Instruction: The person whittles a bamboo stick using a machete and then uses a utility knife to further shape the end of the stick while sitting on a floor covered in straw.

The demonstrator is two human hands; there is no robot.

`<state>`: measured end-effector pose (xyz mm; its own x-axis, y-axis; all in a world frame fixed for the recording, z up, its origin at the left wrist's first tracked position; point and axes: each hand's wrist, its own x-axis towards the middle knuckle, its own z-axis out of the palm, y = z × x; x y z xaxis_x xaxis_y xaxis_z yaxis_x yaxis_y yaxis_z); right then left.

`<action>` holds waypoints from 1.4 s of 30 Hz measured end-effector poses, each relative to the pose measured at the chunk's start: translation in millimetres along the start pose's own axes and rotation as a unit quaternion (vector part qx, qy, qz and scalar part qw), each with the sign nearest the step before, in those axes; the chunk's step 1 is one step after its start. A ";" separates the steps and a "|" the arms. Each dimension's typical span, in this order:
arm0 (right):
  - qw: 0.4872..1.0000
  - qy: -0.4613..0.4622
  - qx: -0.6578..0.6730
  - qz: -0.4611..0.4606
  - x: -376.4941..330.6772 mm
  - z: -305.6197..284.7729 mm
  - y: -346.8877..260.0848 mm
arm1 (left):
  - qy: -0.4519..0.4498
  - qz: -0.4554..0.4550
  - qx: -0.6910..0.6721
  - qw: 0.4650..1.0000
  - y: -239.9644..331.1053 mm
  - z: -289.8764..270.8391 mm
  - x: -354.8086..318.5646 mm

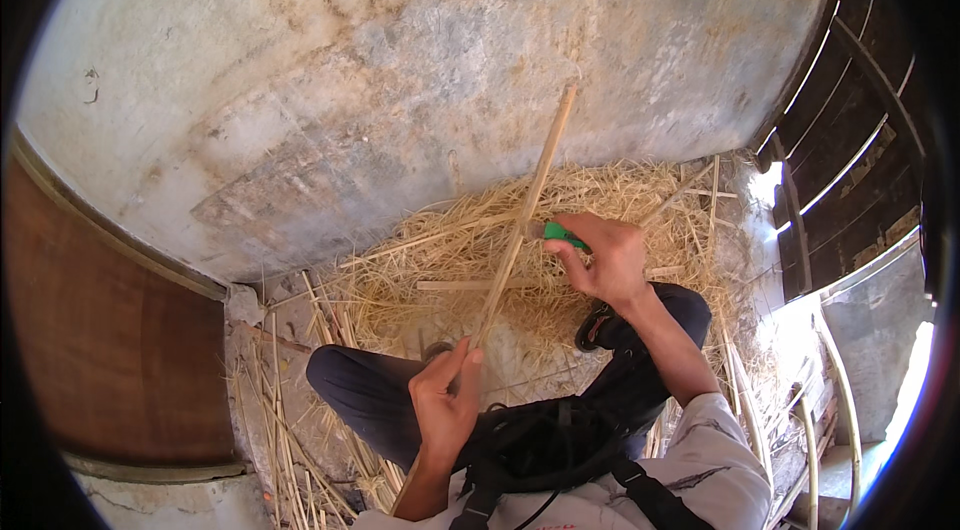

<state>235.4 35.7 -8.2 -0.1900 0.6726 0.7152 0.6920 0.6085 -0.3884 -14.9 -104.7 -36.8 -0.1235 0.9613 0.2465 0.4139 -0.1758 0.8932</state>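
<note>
My left hand (446,396) is closed round the lower end of a long, pale strip of wood or bamboo (541,171). The strip slants up and away to the right, its far tip in front of the wall. In my right hand (606,260) is a green-handled knife (567,235), gripped with the fingers wrapped round it. Its short blade (535,229) meets the strip near the middle; whether it cuts in, I cannot tell. Below them lies a heap of thin, curly shavings (420,255), with another pale strip (475,285) across it.
A stained plaster wall (390,60) rises straight ahead. At the left is a brown wooden panel (120,320), and dark slats (850,130) stand at the right. Long thin sticks (280,410) lie left of my bent legs, with thicker poles (840,380) leaning at the right.
</note>
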 end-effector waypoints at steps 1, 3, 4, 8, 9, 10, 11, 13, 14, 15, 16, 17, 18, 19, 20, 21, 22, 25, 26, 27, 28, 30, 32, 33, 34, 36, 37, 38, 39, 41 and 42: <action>1.000 0.018 -0.007 0.024 3.2 -2.4 5.6 | -0.002 0.000 -0.004 1.000 0.1 -0.1 0.3; 0.996 0.053 -0.020 0.072 11.6 -8.1 20.3 | -0.017 -0.007 0.000 1.000 1.4 -1.6 -7.3; 0.994 0.043 -0.012 0.103 17.7 -13.9 20.8 | -0.023 -0.011 0.002 1.000 1.3 -2.4 -11.4; 0.995 0.024 -0.009 0.101 15.2 -16.2 20.2 | -0.018 -0.015 -0.004 1.000 -1.0 -3.6 -17.1; 0.995 0.031 -0.005 0.097 15.2 -16.0 19.6 | -0.022 -0.019 -0.010 1.000 -2.3 -4.7 -17.5; 0.995 0.039 0.000 0.094 14.4 -15.7 19.2 | -0.026 -0.024 -0.014 0.999 -3.4 -6.0 -18.1; 0.996 0.047 -0.001 0.077 13.8 -15.1 20.5 | -0.026 -0.020 -0.014 0.999 -3.9 -6.7 -18.8; 0.997 0.064 -0.004 0.045 14.1 -13.6 25.3 | -0.026 -0.012 -0.013 0.999 -4.3 -8.0 -19.8; 0.996 0.070 -0.007 0.052 14.4 -13.9 26.5 | -0.028 -0.012 -0.011 0.999 -5.1 -8.5 -20.4; 0.995 0.077 -0.011 0.060 14.6 -14.6 27.7 | -0.029 -0.012 -0.008 0.999 -6.6 -8.8 -21.2; 0.994 0.082 -0.013 0.067 15.5 -14.7 29.0 | -0.030 -0.013 -0.005 0.999 -8.0 -9.6 -22.9; 0.993 0.073 -0.024 0.091 19.4 -18.0 34.4 | -0.038 -0.015 0.002 0.999 -8.4 -11.1 -24.9; 0.991 0.064 -0.034 0.116 25.1 -23.8 42.6 | -0.045 -0.016 0.010 0.999 -8.1 -13.2 -27.3; 0.988 0.055 -0.047 0.140 27.9 -28.9 46.8 | -0.054 -0.017 0.016 0.998 -7.9 -14.2 -29.1; 0.988 0.064 -0.055 0.128 28.2 -29.5 44.4 | -0.054 -0.027 0.009 0.998 -7.5 -15.1 -30.6; 0.989 0.071 -0.056 0.118 27.8 -28.8 44.5 | -0.054 -0.037 0.003 0.998 -7.0 -15.9 -31.9; 0.990 0.077 -0.055 0.106 27.3 -26.3 45.3 | -0.053 -0.047 -0.001 0.997 -6.8 -16.6 -32.9; 0.991 0.072 -0.025 0.111 26.0 -25.4 44.9 | -0.026 -0.076 -0.052 0.995 -9.7 -13.2 -33.3; 0.991 0.065 -0.010 0.119 25.7 -25.8 44.5 | -0.026 -0.073 -0.049 0.996 -8.7 -13.5 -33.0; 0.982 0.046 0.088 0.160 25.6 -26.7 44.9 | -0.027 -0.071 -0.046 0.996 -6.4 -14.3 -32.5; 0.962 0.026 0.185 0.199 25.3 -28.1 45.8 | -0.027 -0.068 -0.043 0.996 -5.2 -14.8 -31.8; 0.908 -0.008 0.326 0.263 24.2 -29.0 48.5 | -0.047 -0.059 -0.026 0.997 -6.7 -17.5 -29.3; 0.854 -0.033 0.414 0.313 22.4 -27.5 53.3 | -0.059 -0.052 -0.017 0.997 -6.9 -18.4 -26.9; 0.882 -0.021 0.372 0.289 22.0 -26.8 54.9 | -0.059 -0.051 -0.016 0.997 -6.7 -18.1 -26.0; 0.906 -0.010 0.330 0.264 22.1 -24.7 56.0 | -0.059 -0.051 -0.016 0.997 -6.9 -17.8 -25.8; 0.955 0.018 0.207 0.211 22.6 -23.8 54.0 | -0.056 -0.053 -0.022 0.997 -11.0 -16.8 -25.9; 0.974 0.035 0.128 0.183 22.9 -24.2 47.5 | -0.055 -0.055 -0.025 0.997 -12.2 -17.0 -25.8; 0.986 0.051 0.047 0.154 23.5 -24.9 42.7 | -0.056 -0.051 -0.018 0.997 -11.8 -17.5 -25.7; 0.987 0.056 0.042 0.141 24.5 -25.7 40.6 | -0.057 -0.047 -0.011 0.997 -10.2 -18.1 -25.3; 0.990 0.067 0.030 0.117 25.6 -29.3 39.0 | -0.060 -0.042 -0.013 0.997 -10.2 -17.8 -25.3; 0.991 0.061 0.011 0.115 26.1 -31.0 41.4 | -0.060 -0.041 -0.020 0.997 -12.7 -17.7 -25.7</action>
<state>280.6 65.3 12.4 0.0575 0.7393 0.6709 0.6913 0.4553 -0.5610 -33.0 -131.0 -47.8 -0.0458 0.9909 0.1265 0.3710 -0.1007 0.9231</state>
